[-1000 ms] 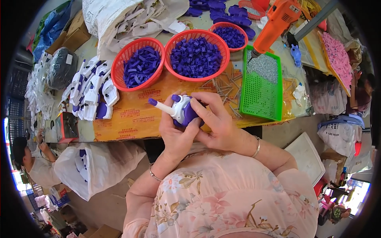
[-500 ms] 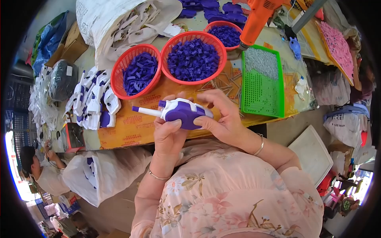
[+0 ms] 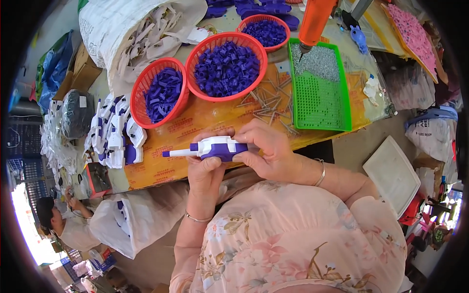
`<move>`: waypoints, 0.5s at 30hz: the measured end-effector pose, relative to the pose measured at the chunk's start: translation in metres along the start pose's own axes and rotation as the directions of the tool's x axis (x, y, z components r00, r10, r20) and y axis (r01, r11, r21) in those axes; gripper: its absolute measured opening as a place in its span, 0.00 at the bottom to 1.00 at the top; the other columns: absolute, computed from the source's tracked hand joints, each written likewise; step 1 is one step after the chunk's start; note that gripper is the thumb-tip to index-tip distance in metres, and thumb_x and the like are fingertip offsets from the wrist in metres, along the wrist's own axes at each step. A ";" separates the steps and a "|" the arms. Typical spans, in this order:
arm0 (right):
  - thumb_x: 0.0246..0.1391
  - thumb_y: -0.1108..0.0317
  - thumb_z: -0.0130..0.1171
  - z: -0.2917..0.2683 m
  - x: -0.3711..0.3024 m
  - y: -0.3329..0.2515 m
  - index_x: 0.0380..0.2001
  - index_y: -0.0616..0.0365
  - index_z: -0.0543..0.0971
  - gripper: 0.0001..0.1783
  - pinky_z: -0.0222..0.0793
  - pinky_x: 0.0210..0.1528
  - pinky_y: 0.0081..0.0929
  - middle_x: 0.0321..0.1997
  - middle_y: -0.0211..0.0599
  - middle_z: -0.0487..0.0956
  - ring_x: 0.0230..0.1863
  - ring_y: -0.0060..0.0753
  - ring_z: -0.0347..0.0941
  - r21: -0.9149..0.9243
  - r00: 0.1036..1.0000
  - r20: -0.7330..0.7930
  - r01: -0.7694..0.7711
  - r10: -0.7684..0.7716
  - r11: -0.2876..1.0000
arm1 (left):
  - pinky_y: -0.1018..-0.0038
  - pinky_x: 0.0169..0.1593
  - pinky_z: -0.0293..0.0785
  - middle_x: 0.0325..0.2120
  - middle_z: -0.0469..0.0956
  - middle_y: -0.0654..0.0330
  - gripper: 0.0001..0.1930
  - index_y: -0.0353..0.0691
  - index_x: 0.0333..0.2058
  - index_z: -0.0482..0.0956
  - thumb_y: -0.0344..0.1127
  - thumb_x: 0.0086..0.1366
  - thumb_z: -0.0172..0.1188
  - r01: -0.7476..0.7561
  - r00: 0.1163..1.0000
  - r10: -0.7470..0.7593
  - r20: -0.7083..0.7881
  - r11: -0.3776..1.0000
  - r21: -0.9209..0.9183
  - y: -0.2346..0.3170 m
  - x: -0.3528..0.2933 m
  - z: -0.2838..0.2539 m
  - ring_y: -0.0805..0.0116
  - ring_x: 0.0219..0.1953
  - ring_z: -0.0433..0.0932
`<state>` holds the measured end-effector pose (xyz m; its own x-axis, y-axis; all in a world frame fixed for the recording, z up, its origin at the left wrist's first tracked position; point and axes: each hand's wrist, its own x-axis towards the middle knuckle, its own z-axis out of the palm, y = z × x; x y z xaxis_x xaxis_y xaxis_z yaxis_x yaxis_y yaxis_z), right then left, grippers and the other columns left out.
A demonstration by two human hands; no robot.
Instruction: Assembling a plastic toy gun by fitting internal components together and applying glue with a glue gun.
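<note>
Both hands hold a white and purple plastic toy casing (image 3: 222, 152), shaped like a handheld radio, with a purple-tipped white antenna pointing left. My left hand (image 3: 205, 176) grips its antenna end from below, thumb on the purple lower side. My right hand (image 3: 271, 151) pinches the right end between thumb and fingers. The casing lies level above the table's front edge, a narrow side with a notch in the white part facing up. Its underside and some of my fingertips are hidden.
Behind stand red baskets of purple parts: left (image 3: 175, 110), middle (image 3: 227, 98) and rear (image 3: 276, 48). A green tray (image 3: 317, 105) holds small metal pieces, under an orange power screwdriver (image 3: 316, 24). Long screws (image 3: 266, 105) lie loose. Similar casings (image 3: 116, 134) are piled left, near a white sack (image 3: 97, 31).
The casing has been turned about its length, so its broad purple face no longer faces up and a narrow side shows. My right fingers have come down closer around its end.
</note>
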<state>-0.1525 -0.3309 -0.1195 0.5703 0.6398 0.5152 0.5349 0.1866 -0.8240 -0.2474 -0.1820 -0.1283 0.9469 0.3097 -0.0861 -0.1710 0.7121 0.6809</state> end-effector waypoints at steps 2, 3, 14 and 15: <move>0.43 0.74 0.66 0.001 -0.002 0.003 0.38 0.63 0.73 0.17 0.69 0.35 0.27 0.37 0.45 0.74 0.35 0.39 0.73 -0.054 0.995 -0.015 0.096 -0.097 0.994 | 0.60 0.55 0.70 0.44 0.76 0.53 0.29 0.38 0.43 0.73 0.29 0.40 0.74 -0.024 0.999 0.024 0.023 1.000 -0.004 -0.001 -0.001 -0.004 0.57 0.51 0.73; 0.43 0.72 0.67 0.002 -0.003 0.005 0.38 0.63 0.73 0.18 0.70 0.36 0.27 0.37 0.45 0.74 0.36 0.40 0.73 -0.060 0.992 -0.016 0.124 -0.125 0.990 | 0.60 0.55 0.70 0.44 0.76 0.53 0.29 0.38 0.43 0.73 0.29 0.40 0.74 -0.023 0.999 0.023 0.023 1.000 -0.001 -0.001 -0.002 -0.006 0.57 0.51 0.73; 0.39 0.68 0.70 -0.007 0.009 -0.009 0.42 0.62 0.73 0.25 0.69 0.41 0.32 0.40 0.42 0.72 0.41 0.43 0.70 -0.022 0.991 -0.035 0.128 -0.129 0.992 | 0.61 0.54 0.71 0.41 0.76 0.53 0.29 0.34 0.43 0.74 0.31 0.39 0.74 -0.080 0.995 0.070 0.070 0.985 0.151 0.003 0.001 -0.005 0.58 0.49 0.74; 0.38 0.68 0.70 -0.007 0.010 -0.011 0.43 0.61 0.73 0.26 0.68 0.41 0.32 0.41 0.42 0.71 0.41 0.42 0.70 -0.089 0.993 0.018 0.119 -0.118 0.989 | 0.65 0.51 0.73 0.40 0.77 0.53 0.29 0.31 0.43 0.74 0.28 0.39 0.74 -0.045 0.997 0.037 0.074 0.992 0.119 0.005 0.001 -0.003 0.60 0.44 0.76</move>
<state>-0.1482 -0.3317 -0.1036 0.4920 0.6269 0.6041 0.6522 0.1942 -0.7327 -0.2481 -0.1764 -0.1268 0.9576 0.2881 -0.0070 -0.1802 0.6176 0.7656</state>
